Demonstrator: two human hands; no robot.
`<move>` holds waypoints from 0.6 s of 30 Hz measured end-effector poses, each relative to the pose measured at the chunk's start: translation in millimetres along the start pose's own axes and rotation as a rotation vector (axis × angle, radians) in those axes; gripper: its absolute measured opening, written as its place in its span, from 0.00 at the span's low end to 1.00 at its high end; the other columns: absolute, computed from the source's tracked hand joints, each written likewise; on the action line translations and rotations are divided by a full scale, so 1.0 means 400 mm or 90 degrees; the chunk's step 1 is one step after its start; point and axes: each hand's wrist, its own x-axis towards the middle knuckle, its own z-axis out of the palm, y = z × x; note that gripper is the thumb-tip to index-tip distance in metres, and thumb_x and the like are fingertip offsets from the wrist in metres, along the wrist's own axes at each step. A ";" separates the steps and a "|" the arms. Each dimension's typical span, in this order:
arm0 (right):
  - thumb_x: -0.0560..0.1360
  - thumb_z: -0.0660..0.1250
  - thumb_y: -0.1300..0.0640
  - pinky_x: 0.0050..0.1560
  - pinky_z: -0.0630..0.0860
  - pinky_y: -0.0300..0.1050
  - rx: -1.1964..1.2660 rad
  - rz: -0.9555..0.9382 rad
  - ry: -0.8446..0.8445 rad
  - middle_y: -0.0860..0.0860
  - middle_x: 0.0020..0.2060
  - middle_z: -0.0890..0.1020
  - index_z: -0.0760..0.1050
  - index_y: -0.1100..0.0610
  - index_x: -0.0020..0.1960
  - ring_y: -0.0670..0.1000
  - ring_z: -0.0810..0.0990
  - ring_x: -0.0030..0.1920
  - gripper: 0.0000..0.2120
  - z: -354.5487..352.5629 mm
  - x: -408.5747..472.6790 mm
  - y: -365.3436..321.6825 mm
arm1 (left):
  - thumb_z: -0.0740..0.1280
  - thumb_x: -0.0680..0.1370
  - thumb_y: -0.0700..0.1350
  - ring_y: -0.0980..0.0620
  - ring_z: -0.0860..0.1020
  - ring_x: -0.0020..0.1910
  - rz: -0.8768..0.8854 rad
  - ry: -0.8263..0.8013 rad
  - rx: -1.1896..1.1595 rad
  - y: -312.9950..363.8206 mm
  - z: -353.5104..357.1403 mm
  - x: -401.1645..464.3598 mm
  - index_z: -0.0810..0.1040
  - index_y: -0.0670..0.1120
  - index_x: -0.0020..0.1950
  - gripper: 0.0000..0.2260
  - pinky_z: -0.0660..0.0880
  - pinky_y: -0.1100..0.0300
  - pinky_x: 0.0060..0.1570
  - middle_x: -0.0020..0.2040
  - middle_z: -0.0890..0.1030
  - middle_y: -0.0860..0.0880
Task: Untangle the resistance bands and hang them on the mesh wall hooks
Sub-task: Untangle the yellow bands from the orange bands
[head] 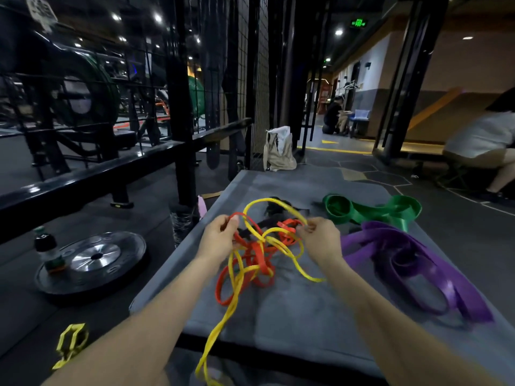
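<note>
The grey table [292, 310] carries all the resistance bands. At its centre lies a knot of the yellow band [237, 291] and the orange band [259, 257], with a black band [267, 222] partly under them. The left hand [220, 236] pinches a loop of the orange band at the left side of the knot; the right hand [320, 235] pinches the yellow band at the right side, so both hands are clamped on bands and held apart. One yellow strand trails over the near edge of the table. The green band [370, 211] lies beyond the knot toward the far right corner. The purple band [412, 263] lies right of the knot. The mesh wall [259, 79] stands beyond the far end of the table. A weight plate [92, 263] lies on the floor left of the table.
</note>
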 end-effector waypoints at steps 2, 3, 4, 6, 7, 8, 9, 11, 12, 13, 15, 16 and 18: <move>0.74 0.68 0.57 0.43 0.71 0.41 0.019 -0.074 0.003 0.56 0.38 0.82 0.80 0.62 0.45 0.55 0.80 0.44 0.08 0.025 -0.010 -0.018 | 0.61 0.80 0.48 0.49 0.75 0.35 -0.007 -0.013 -0.029 0.005 0.006 0.007 0.72 0.44 0.38 0.13 0.80 0.50 0.43 0.32 0.71 0.49; 0.74 0.68 0.55 0.40 0.70 0.37 0.010 -0.115 -0.038 0.53 0.35 0.81 0.80 0.61 0.43 0.51 0.79 0.39 0.09 0.042 -0.020 -0.026 | 0.61 0.80 0.48 0.49 0.75 0.36 -0.004 -0.021 -0.031 0.008 0.008 0.009 0.73 0.45 0.38 0.13 0.79 0.48 0.45 0.32 0.70 0.49; 0.73 0.69 0.52 0.36 0.67 0.35 -0.013 -0.146 -0.093 0.51 0.31 0.78 0.79 0.61 0.39 0.48 0.76 0.34 0.11 0.064 -0.030 -0.029 | 0.61 0.80 0.49 0.48 0.74 0.37 -0.005 -0.029 -0.036 0.006 0.010 0.011 0.73 0.45 0.38 0.13 0.78 0.46 0.46 0.31 0.70 0.49; 0.71 0.71 0.47 0.34 0.66 0.41 -0.057 -0.167 -0.161 0.47 0.27 0.72 0.72 0.55 0.32 0.47 0.69 0.30 0.16 0.108 -0.048 -0.023 | 0.62 0.80 0.48 0.49 0.73 0.36 -0.020 -0.027 -0.060 -0.005 0.015 0.011 0.74 0.44 0.38 0.13 0.78 0.48 0.45 0.31 0.70 0.50; 0.69 0.72 0.46 0.35 0.67 0.43 -0.066 -0.158 -0.169 0.46 0.27 0.71 0.67 0.52 0.31 0.47 0.69 0.30 0.17 0.125 -0.053 -0.012 | 0.62 0.80 0.47 0.51 0.73 0.35 -0.027 -0.022 -0.074 -0.012 0.017 0.009 0.75 0.44 0.38 0.12 0.78 0.51 0.43 0.32 0.70 0.49; 0.68 0.74 0.48 0.37 0.69 0.45 -0.073 -0.144 -0.181 0.45 0.27 0.71 0.64 0.50 0.32 0.47 0.71 0.31 0.18 0.140 -0.052 0.006 | 0.62 0.80 0.47 0.52 0.73 0.35 -0.034 -0.018 -0.092 -0.017 0.017 0.004 0.76 0.44 0.39 0.12 0.78 0.53 0.40 0.33 0.71 0.49; 0.68 0.74 0.51 0.39 0.71 0.45 -0.073 -0.125 -0.201 0.45 0.29 0.73 0.64 0.48 0.33 0.48 0.74 0.33 0.18 0.149 -0.052 0.023 | 0.62 0.80 0.47 0.53 0.74 0.35 -0.045 -0.015 -0.113 -0.023 0.017 0.002 0.76 0.44 0.39 0.11 0.78 0.55 0.38 0.34 0.72 0.48; 0.69 0.73 0.57 0.40 0.74 0.43 -0.016 -0.089 -0.220 0.47 0.31 0.76 0.67 0.49 0.36 0.47 0.78 0.34 0.14 0.158 -0.045 0.053 | 0.62 0.79 0.46 0.54 0.74 0.35 -0.067 -0.005 -0.139 -0.035 0.010 0.006 0.76 0.44 0.39 0.11 0.78 0.58 0.35 0.35 0.72 0.48; 0.70 0.72 0.60 0.40 0.73 0.41 0.029 -0.080 -0.197 0.48 0.31 0.76 0.71 0.51 0.38 0.43 0.77 0.32 0.10 0.157 -0.038 0.067 | 0.62 0.79 0.46 0.54 0.74 0.36 -0.077 0.010 -0.142 -0.039 0.003 0.012 0.75 0.45 0.39 0.11 0.76 0.58 0.36 0.35 0.73 0.49; 0.71 0.71 0.62 0.40 0.72 0.38 0.063 -0.074 -0.152 0.48 0.31 0.76 0.75 0.54 0.42 0.42 0.76 0.32 0.06 0.151 -0.026 0.078 | 0.62 0.80 0.46 0.54 0.73 0.36 -0.086 0.031 -0.140 -0.045 -0.003 0.021 0.75 0.45 0.38 0.11 0.74 0.58 0.37 0.35 0.73 0.50; 0.73 0.68 0.63 0.43 0.74 0.43 0.119 -0.047 -0.040 0.50 0.34 0.78 0.79 0.60 0.46 0.47 0.77 0.35 0.03 0.132 0.010 0.106 | 0.62 0.80 0.46 0.55 0.72 0.33 -0.111 0.075 -0.137 -0.058 -0.015 0.038 0.72 0.47 0.36 0.12 0.70 0.61 0.35 0.34 0.72 0.51; 0.74 0.68 0.63 0.44 0.75 0.48 0.140 -0.020 0.006 0.52 0.35 0.79 0.80 0.61 0.46 0.50 0.77 0.37 0.03 0.123 0.028 0.123 | 0.61 0.80 0.45 0.56 0.72 0.30 -0.133 0.096 -0.150 -0.066 -0.018 0.045 0.70 0.47 0.35 0.13 0.70 0.63 0.32 0.33 0.70 0.51; 0.74 0.67 0.62 0.46 0.76 0.53 0.176 0.045 0.073 0.53 0.35 0.80 0.81 0.60 0.45 0.52 0.77 0.38 0.04 0.113 0.052 0.157 | 0.60 0.81 0.44 0.57 0.73 0.28 -0.194 0.145 -0.221 -0.084 -0.023 0.059 0.70 0.47 0.37 0.12 0.71 0.64 0.28 0.33 0.71 0.51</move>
